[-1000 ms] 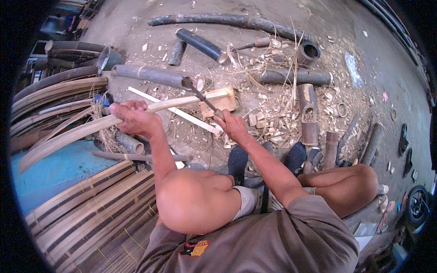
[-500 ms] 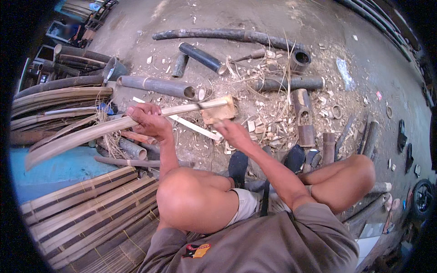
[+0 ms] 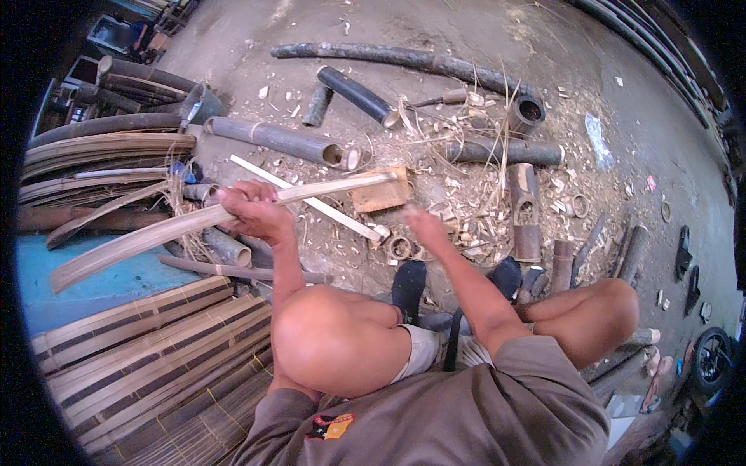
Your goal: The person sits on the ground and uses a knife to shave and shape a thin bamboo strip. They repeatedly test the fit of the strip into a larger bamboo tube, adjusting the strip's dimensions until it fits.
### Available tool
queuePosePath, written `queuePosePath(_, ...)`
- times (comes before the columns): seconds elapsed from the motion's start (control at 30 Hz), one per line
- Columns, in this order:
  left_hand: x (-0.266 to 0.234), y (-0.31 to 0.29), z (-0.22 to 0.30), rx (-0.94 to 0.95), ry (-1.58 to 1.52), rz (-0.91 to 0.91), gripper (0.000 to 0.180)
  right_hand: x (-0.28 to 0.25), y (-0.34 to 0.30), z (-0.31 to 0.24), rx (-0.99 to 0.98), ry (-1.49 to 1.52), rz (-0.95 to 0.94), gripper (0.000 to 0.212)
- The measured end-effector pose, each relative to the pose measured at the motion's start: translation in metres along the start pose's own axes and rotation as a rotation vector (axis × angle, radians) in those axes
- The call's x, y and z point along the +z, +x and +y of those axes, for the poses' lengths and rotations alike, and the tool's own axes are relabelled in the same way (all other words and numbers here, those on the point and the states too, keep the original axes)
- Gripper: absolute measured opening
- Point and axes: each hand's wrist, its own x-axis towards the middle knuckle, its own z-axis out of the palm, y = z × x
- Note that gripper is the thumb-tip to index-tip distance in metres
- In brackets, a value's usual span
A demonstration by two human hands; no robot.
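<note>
My left hand [image 3: 258,213] is wrapped round a long, pale bamboo strip [image 3: 163,231], which slants from the lower left up to the right. The strip's far end lies over a small wooden block [image 3: 379,194] on the ground. To the right of the block is my right hand [image 3: 429,231], closed like a fist and off the strip. Something blurred shows at its fingers, too smeared to name. A second, narrower pale strip [image 3: 311,200] lies on the ground, crossing beneath the held one.
Wood chips and shavings cover the ground around several cut bamboo tubes [image 3: 272,142]. A long dark pole [image 3: 404,62] lies farther off. On the left are stacked split bamboo [image 3: 109,159], a blue surface [image 3: 101,268] and a slatted bamboo mat [image 3: 155,342]. Dark-covered feet [image 3: 408,287] flank the work.
My right hand has moved right, away from the strip and block; the dark blade-like shape seen over the strip is gone. My left hand keeps its hold, with the strip nearly in place.
</note>
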Motion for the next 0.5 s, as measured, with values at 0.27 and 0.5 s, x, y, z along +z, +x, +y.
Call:
queuePosePath(0.27,0.009,-0.005,0.007,0.074,0.063,0.031,0.046,-0.017,-0.005,0.015,0.059,0.196,-0.021,0.054)
queuePosePath(0.5,0.022,-0.002,0.001,0.117,0.141,0.042,0.052,-0.039,-0.005,-0.074,-0.223,0.036,0.079,0.043)
